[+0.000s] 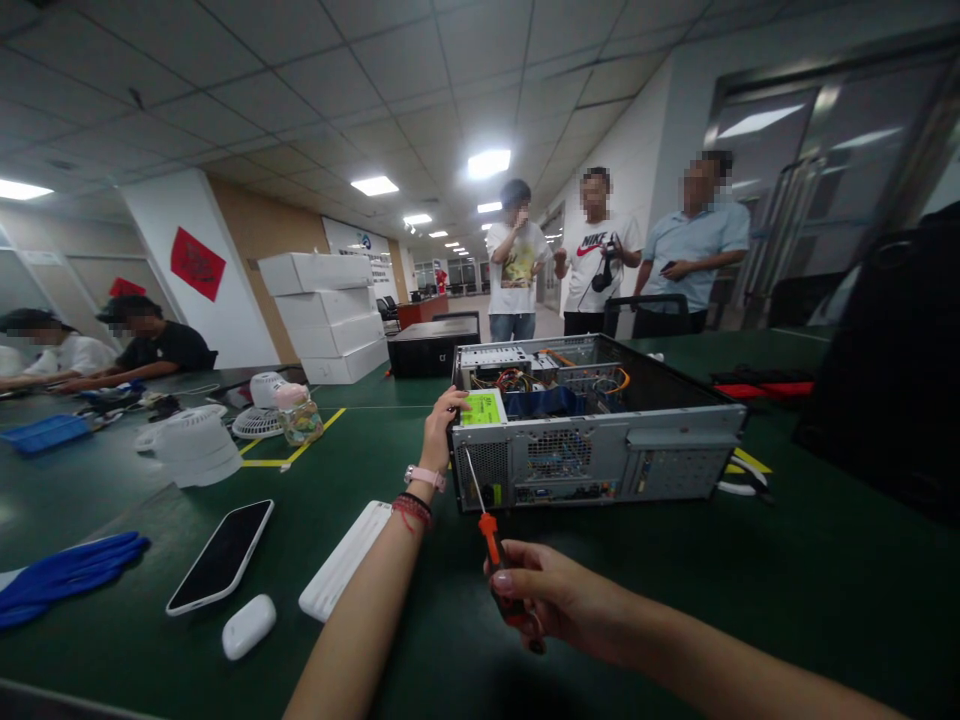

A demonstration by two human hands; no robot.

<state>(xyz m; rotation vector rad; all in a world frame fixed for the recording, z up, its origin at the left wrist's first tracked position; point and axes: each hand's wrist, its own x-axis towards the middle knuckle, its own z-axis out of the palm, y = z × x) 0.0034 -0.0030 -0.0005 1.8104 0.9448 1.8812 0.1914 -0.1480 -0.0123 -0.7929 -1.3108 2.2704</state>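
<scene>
An opened desktop computer case (574, 440) lies on its side on the green table, its rear panel facing me and wires showing inside. My left hand (442, 425) grips the case's left edge, fingers curled over the top near a power supply with a yellow-green label (484, 407). In my right hand (547, 595) is a screwdriver (491, 540) with an orange and black handle, closed in my fingers. Its shaft points up at the left part of the rear panel, by the vent mesh. Whether the tip touches a screw I cannot tell.
Left of my arm lie a white power bank-like block (345, 560), a phone (221, 555), an earbud case (249, 627) and blue gloves (71, 575). Further back are small fans, a jar (300, 415), stacked white boxes (330, 315) and a black case (431, 350). Several people are around.
</scene>
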